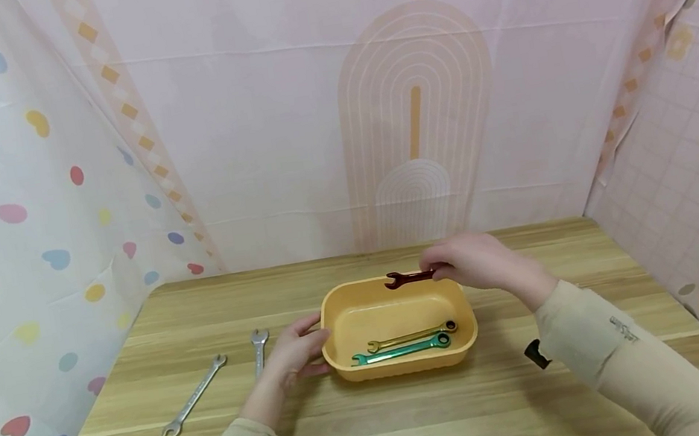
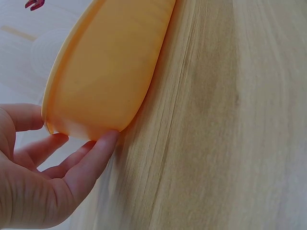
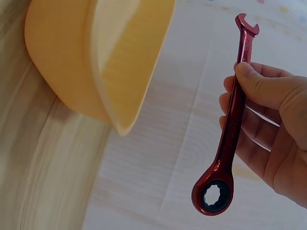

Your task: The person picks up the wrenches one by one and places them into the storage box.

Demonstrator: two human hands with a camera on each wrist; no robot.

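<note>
Five wrenches show: two silver ones (image 1: 195, 397) on the worktop (image 1: 421, 426), a gold (image 1: 412, 336) and a green (image 1: 402, 350) one in the single orange tub (image 1: 406, 366), and a red wrench (image 1: 409, 278) pinched in the right hand (image 1: 474, 262) above the tub's far rim. The left hand (image 1: 295, 351) rests straight fingers against the tub's left wall.

Red ratchet wrench (image 1: 409, 278) held level above yellow tub's (image 1: 336, 310) far rim.
</note>
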